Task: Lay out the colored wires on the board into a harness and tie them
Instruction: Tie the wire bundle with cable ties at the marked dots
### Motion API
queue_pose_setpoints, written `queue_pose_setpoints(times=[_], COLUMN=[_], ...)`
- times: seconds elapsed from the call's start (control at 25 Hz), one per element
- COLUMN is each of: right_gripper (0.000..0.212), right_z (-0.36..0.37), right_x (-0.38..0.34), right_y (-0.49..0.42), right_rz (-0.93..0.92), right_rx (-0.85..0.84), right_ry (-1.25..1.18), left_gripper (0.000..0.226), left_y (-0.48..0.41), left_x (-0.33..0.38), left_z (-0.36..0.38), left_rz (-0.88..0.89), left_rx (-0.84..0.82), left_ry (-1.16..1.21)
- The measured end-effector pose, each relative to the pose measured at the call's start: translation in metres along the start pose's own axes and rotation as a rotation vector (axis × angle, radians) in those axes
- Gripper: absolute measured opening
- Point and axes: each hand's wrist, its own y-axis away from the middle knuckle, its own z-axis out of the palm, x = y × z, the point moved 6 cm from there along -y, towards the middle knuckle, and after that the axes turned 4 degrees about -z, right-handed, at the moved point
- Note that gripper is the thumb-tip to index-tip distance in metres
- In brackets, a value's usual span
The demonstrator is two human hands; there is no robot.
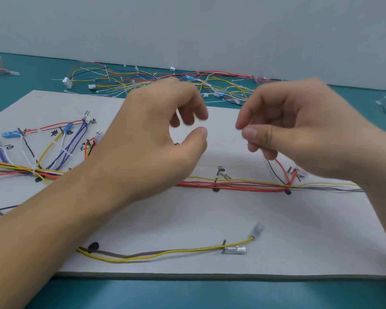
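The colored wires (243,186) lie on the board (299,241) as one long bundle of red, yellow and grey strands that runs from the left edge to the right edge. Black pegs (287,192) stand beside the bundle. The left forearm crosses over its middle part and hides it.

On the left the bundle opens like a fan: blue wires (74,146), a yellow one and a red one go up to small blue sleeves (9,134) and metal fork ends. A thin white tie (66,152) holds the blue wires together.

A red wire (281,168) and a black wire (273,170) rise from the bundle to under the right hand (299,130). This hand is above the board with thumb and forefinger tips pressed together; whether it pinches something I cannot tell, because it is blurred. The left hand (156,141) is apart from it, also raised, its fingers curved and well away from the thumb, with nothing in them.

Near the front edge a yellow and a grey wire (165,253) lie side by side and end at a clear sleeve (257,228) and a flat metal terminal (235,249).

The board is pale, flat and matte, with black handwritten marks. It rests on a smooth teal table (187,295). Behind it is a tangled pile of loose wires (165,83) with white plastic plugs (67,82).
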Motion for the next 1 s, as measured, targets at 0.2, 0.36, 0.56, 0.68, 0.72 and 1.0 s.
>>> queue_pose_setpoints(times=[0.2, 0.36, 0.56, 0.68, 0.72, 1.0], right_gripper=[0.012, 0.008, 0.011, 0.017, 0.016, 0.011], right_z=[0.020, 0.015, 0.017, 0.022, 0.023, 0.029], right_x=[-0.008, -0.007, -0.002, 0.003, 0.004, 0.006], right_y=[0.011, 0.010, 0.010, 0.010, 0.010, 0.012], right_rz=[-0.128, -0.125, 0.005, 0.087, 0.107, 0.178], right_rx=[0.028, 0.138, 0.136, 0.096, 0.097, 0.049], right_ry=[0.004, -0.091, -0.485, -0.531, -0.538, -0.646], left_gripper=[0.009, 0.012, 0.020, 0.019, 0.019, 0.017], left_y=[0.003, 0.004, 0.006, 0.009, 0.009, 0.009], left_x=[0.006, 0.010, 0.011, 0.014, 0.016, 0.016], left_z=[0.013, 0.013, 0.009, 0.006, 0.005, 0.009], left_rz=[0.108, 0.117, 0.088, 0.098, 0.104, 0.106], left_rx=[-0.171, -0.224, -0.185, -0.132, -0.133, -0.206], left_ry=[0.006, 0.051, 0.041, -0.034, -0.046, 0.023])
